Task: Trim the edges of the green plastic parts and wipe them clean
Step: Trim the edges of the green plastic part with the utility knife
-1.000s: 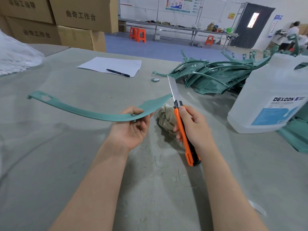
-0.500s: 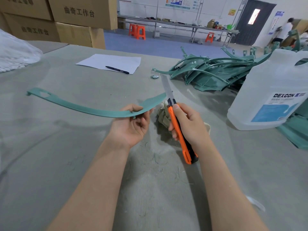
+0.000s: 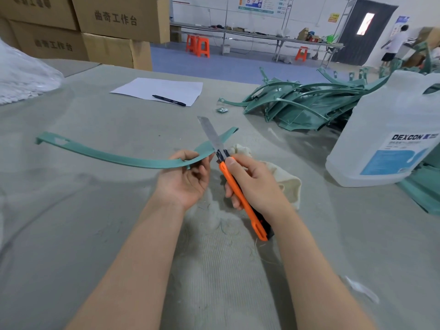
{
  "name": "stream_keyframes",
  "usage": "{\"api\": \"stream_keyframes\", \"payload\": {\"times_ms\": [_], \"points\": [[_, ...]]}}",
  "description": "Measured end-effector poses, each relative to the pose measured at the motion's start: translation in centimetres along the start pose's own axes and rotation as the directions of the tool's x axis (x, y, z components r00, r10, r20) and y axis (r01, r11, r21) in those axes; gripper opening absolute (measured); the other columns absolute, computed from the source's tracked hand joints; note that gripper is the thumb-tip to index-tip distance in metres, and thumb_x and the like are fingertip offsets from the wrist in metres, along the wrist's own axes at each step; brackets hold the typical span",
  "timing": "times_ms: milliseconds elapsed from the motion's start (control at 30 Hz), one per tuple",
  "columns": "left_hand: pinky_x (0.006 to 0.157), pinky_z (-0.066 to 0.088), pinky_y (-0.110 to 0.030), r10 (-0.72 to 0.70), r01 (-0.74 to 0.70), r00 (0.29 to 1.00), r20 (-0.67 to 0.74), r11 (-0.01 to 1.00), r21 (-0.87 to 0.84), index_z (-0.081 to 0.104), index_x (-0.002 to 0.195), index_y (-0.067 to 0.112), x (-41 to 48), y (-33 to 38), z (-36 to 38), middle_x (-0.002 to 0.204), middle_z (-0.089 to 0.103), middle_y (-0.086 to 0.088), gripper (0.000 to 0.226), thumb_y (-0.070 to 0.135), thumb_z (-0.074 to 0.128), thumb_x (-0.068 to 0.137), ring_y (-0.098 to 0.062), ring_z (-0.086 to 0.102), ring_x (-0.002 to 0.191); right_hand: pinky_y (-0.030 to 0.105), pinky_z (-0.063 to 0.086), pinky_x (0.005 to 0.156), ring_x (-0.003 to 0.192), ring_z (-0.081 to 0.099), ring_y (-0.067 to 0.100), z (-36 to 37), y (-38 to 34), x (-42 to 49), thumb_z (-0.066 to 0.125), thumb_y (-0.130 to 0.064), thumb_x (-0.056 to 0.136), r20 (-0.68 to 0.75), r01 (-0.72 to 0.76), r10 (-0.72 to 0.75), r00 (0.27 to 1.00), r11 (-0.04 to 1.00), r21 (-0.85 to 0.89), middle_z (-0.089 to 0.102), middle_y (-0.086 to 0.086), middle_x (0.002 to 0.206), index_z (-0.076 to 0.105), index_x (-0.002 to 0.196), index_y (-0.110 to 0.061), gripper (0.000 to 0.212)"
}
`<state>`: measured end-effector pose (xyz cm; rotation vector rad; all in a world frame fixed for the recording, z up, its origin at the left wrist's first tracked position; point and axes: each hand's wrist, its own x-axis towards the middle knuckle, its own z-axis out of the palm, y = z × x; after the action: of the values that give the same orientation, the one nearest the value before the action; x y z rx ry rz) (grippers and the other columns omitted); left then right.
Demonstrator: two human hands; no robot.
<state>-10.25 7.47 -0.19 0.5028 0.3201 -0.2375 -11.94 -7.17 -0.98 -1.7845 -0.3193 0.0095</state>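
Your left hand (image 3: 184, 179) grips the curved green strip (image 3: 119, 158), thumb on top and fingers curled underneath, and holds it up off the bench (image 3: 71, 210). The strip arcs away to your left, ending in a small hooked tip with a cut-out beside it. Its other end rises up behind the blade.

Your right hand (image 3: 254, 184) is wrapped round the orange knife (image 3: 240, 198), thumb pressed near the top of the handle. The blade is out and crosses the strip just beside your left fingers.

A cream cloth (image 3: 287, 179) lies on the bench under your right hand. Thin green shavings (image 3: 228, 231) are scattered between your wrists. Farther back on your right, a pile of green parts (image 3: 302, 101) sits beside a big white jug (image 3: 392, 129) marked DEXCON. A pen (image 3: 169, 100) rests on a sheet of paper (image 3: 162, 88) beyond the strip.
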Motion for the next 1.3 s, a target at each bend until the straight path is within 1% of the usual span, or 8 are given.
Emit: {"api": "stream_keyframes", "payload": {"times_ms": [67,133,200,367,867,1100,1233,1300], "points": [[0.038,0.043,-0.012,0.006,-0.006,1.0,0.007,1.0,-0.017,0.059,0.069,0.002,0.0,0.1,0.0,0.065,0.068,-0.011,0.025,0.005,0.045,0.089,-0.01,0.058,0.043,0.024,0.045,0.041,0.04,0.052,0.015,0.0,-0.1,-0.1,0.046,-0.03,0.102,0.02,-0.004,0.004,1.0,1.0,0.02,0.061,0.006,0.057,0.065,0.098,-0.024,0.021],[0.038,0.043,-0.012,0.005,-0.004,1.0,0.026,1.0,-0.021,0.063,0.067,0.0,0.0,0.2,0.0,0.065,0.068,-0.011,0.029,0.005,0.045,0.089,-0.01,0.059,0.043,0.024,0.045,0.041,0.04,0.052,0.015,-0.2,-0.2,-0.1,0.046,-0.031,0.102,0.013,-0.006,0.005,1.0,0.999,0.038,0.061,0.005,0.057,0.064,0.096,-0.024,0.02],[0.039,0.044,-0.012,-0.004,0.005,0.999,0.038,1.0,-0.027,0.065,0.063,0.0,-0.1,0.3,-0.1,0.065,0.068,-0.011,0.034,0.006,0.044,0.089,-0.01,0.059,0.043,0.023,0.044,0.04,0.04,0.051,0.015,-0.7,-0.3,-0.1,0.045,-0.031,0.103,-0.064,-0.007,0.011,0.998,0.998,0.067,0.06,0.005,0.057,0.063,0.095,-0.02,0.021],[0.04,0.044,-0.012,-0.029,0.03,0.998,0.061,0.999,-0.016,0.061,0.074,0.003,-0.1,0.4,-0.1,0.066,0.068,-0.01,0.024,0.007,0.044,0.09,-0.009,0.06,0.045,0.023,0.041,0.038,0.04,0.05,0.016,-2.2,-0.2,0.0,0.044,-0.033,0.103,-0.263,-0.068,0.099,0.96,0.99,0.124,0.06,0.006,0.058,0.063,0.093,-0.022,0.024],[0.038,0.043,-0.012,-0.033,0.028,0.996,0.081,0.998,0.06,0.069,0.053,0.001,-0.2,0.3,0.1,0.064,0.068,-0.01,0.046,0.008,0.043,0.09,-0.009,0.059,0.043,0.021,0.04,0.037,0.039,0.051,0.014,-1.8,0.1,0.2,0.045,-0.035,0.1,-0.27,-0.056,0.058,0.961,0.998,0.015,0.059,-0.001,0.052,0.064,0.093,-0.03,0.021],[0.038,0.043,-0.012,-0.077,0.079,0.993,0.094,0.997,-0.022,0.059,0.083,0.004,-0.4,0.3,0.1,0.064,0.068,-0.01,0.017,0.008,0.044,0.089,-0.009,0.06,0.043,0.021,0.041,0.038,0.039,0.051,0.015,-1.7,0.2,0.3,0.044,-0.033,0.101,-0.251,-0.033,0.035,0.967,0.999,0.014,0.059,0.001,0.053,0.063,0.092,-0.024,0.023],[0.037,0.043,-0.013,-0.09,0.094,0.99,0.107,0.995,-0.031,0.057,0.088,0.006,-0.4,0.3,0.0,0.065,0.068,-0.01,0.012,0.006,0.046,0.085,-0.009,0.06,0.043,0.021,0.042,0.038,0.039,0.051,0.013,-1.7,0.1,0.2,0.043,-0.031,0.102,-0.233,-0.025,0.03,0.972,0.999,0.022,0.059,0.001,0.053,0.062,0.093,-0.021,0.024],[0.037,0.043,-0.013,-0.097,0.103,0.987,0.128,0.994,-0.047,0.055,0.097,0.009,-0.4,0.2,0.1,0.066,0.068,-0.01,0.025,0.005,0.05,0.073,-0.009,0.06,0.043,0.022,0.043,0.038,0.039,0.05,0.014,-1.6,0.1,0.2,0.043,-0.03,0.103,-0.229,-0.023,0.03,0.973,0.999,0.032,0.059,0.002,0.053,0.063,0.093,-0.02,0.024]]}}
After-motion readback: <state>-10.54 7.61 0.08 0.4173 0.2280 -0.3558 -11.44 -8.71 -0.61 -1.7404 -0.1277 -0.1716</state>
